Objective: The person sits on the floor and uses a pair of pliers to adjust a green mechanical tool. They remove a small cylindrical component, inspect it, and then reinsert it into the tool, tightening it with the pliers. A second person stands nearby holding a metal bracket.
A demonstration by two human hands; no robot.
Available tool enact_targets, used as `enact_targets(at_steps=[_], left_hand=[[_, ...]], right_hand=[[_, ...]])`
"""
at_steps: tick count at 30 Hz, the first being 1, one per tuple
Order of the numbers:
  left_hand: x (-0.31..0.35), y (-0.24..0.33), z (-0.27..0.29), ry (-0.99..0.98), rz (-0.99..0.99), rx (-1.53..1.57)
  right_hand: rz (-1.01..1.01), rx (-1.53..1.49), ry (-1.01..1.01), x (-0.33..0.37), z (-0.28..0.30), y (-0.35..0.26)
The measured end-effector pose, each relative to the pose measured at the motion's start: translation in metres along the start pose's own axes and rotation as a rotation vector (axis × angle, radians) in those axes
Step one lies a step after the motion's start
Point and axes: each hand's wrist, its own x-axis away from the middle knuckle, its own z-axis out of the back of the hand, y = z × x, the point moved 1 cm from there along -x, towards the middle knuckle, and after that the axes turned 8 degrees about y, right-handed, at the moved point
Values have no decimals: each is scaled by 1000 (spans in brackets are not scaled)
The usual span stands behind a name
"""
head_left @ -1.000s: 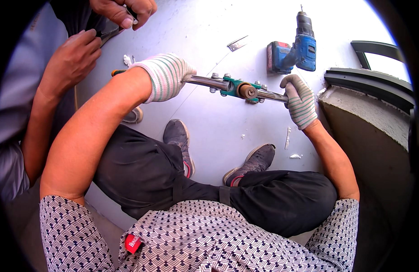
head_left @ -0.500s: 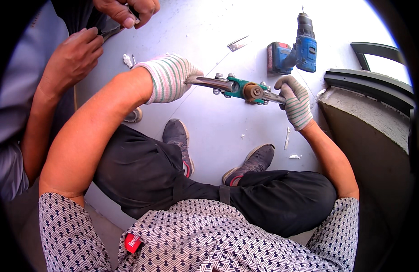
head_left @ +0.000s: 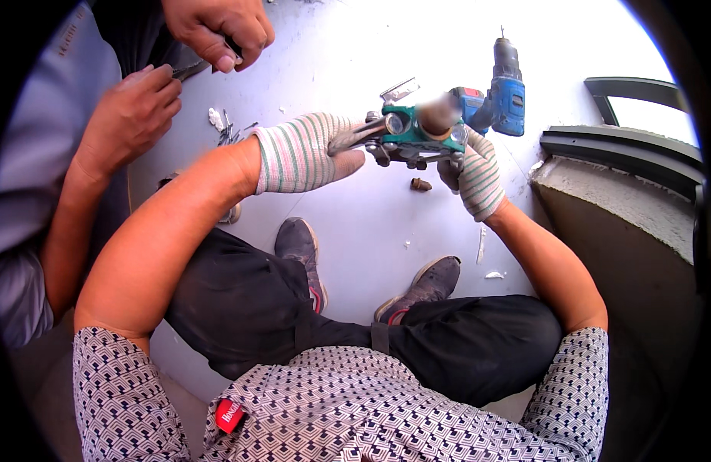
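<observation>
Evidently, left hand (head_left: 309, 154): wore a striped glove and was closed on the left handle of the tool, fingers over the top and thumb stretched beneath, left of centre in the upper half of the frame.
Right hand (head_left: 480, 177): in a matching glove, was curled around the tool's right end, right of centre; the exact wrap of the fingers could not be told, as the glove hid most of that handle.
Green clamp tool (head_left: 400, 141): was held up between both hands, touching each, its bolted head nearer the right one.
Brown round piece (head_left: 438, 123): sat in the tool's head, its top blurred.
Brown plug (head_left: 421, 185): lay on the floor (head_left: 355, 239), just below the tool in the frame.
Blue drill (head_left: 509, 104): lay at upper right, its battery partly covered by the tool.
Metal strip (head_left: 402, 89): showed just above the tool.
Co-worker's hands (head_left: 136, 108): were at upper left, apart from the tool.
</observation>
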Motion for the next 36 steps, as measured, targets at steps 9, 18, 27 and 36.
enact_targets(at_steps=[9, 18, 27, 36], left_hand=[[2, 5, -3, 204, -100, 423], [-2, -5, -12, 305, -295, 705], [0, -27, -10, 364, -189, 540], [2, -27, 0, 313, -247, 620]], right_hand=[[2, -217, -73, -20, -46, -4], [26, -272, -108, -32, -99, -5], [284, 120, -67, -52, -80, 15], [427, 1381, -224, -41, 26, 91]])
